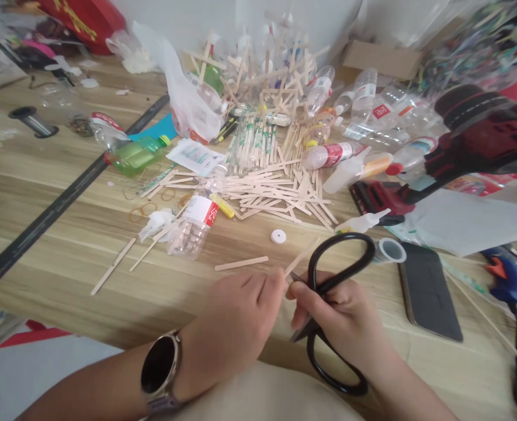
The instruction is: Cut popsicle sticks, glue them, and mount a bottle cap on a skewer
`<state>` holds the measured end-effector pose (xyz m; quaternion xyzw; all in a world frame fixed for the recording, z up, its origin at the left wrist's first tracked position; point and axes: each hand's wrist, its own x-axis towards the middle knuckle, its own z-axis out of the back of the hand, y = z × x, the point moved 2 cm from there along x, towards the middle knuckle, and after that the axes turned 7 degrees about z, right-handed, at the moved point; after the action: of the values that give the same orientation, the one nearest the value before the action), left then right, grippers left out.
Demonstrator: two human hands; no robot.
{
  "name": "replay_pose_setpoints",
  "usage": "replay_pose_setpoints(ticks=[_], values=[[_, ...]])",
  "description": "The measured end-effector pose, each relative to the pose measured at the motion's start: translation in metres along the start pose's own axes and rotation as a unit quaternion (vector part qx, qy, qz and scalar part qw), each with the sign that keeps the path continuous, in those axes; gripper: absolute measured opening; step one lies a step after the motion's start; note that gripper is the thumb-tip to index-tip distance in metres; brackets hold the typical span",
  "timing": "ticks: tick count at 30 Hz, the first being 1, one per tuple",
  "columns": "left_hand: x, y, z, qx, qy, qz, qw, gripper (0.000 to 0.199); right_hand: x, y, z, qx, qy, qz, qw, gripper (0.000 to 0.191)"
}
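Note:
My left hand (245,316), with a watch (159,363) on its wrist, is closed around a thin wooden craft stick (302,257) that pokes out past the fingers. Right beside it, my right hand (341,316) grips a pair of black-handled scissors (343,263). The handle loops spread wide apart, and the thumb and fingers hold near the pivot and blades. Part of the blades is hidden by the fingers. On the table just beyond lie another craft stick (241,264) and a small white disc (278,236).
Beyond the hands spreads a pile of craft sticks (280,193). A clear bottle (192,228) and a green bottle (138,155) lie at left. To the right are a phone (431,292), a small cup (392,250), a red-black power tool (468,146) and a blue glue gun (512,278).

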<state>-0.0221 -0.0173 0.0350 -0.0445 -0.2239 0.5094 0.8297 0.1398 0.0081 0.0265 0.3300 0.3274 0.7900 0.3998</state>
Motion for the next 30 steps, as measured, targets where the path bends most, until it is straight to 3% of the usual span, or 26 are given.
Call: replay_pose_setpoints(ticks=[4,8,10,14,16,20,26,30], values=[[0.0005,-0.0007,0.0012,0.0,0.004,-0.008,1.0,0.023,-0.0002,0.004,0.0045,-0.144,-0.051,0.106,0.983,0.025],[0.0009,-0.0013,0.002,0.004,-0.012,-0.012,1.0,0.025,-0.0002,0.0026,0.0047,-0.064,0.0,0.045,0.997,0.045],[0.0009,-0.0014,0.0015,0.009,-0.018,-0.018,1.0,0.026,-0.0014,0.0014,0.0055,-0.076,0.001,0.051,0.996,0.049],[0.0,-0.0013,0.0002,-0.008,-0.007,-0.022,1.0,0.025,-0.0048,0.0011,0.0079,-0.206,-0.053,0.158,0.964,0.026],[0.0001,-0.0015,0.0005,-0.002,-0.012,-0.021,1.0,0.025,-0.0043,0.0015,0.0063,-0.152,-0.049,0.135,0.978,0.027],[0.0013,-0.0025,0.0003,0.039,-0.044,-0.035,0.998,0.026,-0.0024,0.0027,0.0006,-0.021,-0.018,0.039,0.999,0.05],[0.0012,-0.0029,-0.0007,0.013,-0.031,-0.021,0.999,0.025,-0.0054,0.0041,0.0056,-0.178,-0.065,0.144,0.971,0.023],[0.0009,-0.0038,0.0025,0.027,-0.044,-0.032,0.998,0.028,-0.0042,0.0042,0.0052,-0.051,-0.018,0.055,0.997,0.044]])
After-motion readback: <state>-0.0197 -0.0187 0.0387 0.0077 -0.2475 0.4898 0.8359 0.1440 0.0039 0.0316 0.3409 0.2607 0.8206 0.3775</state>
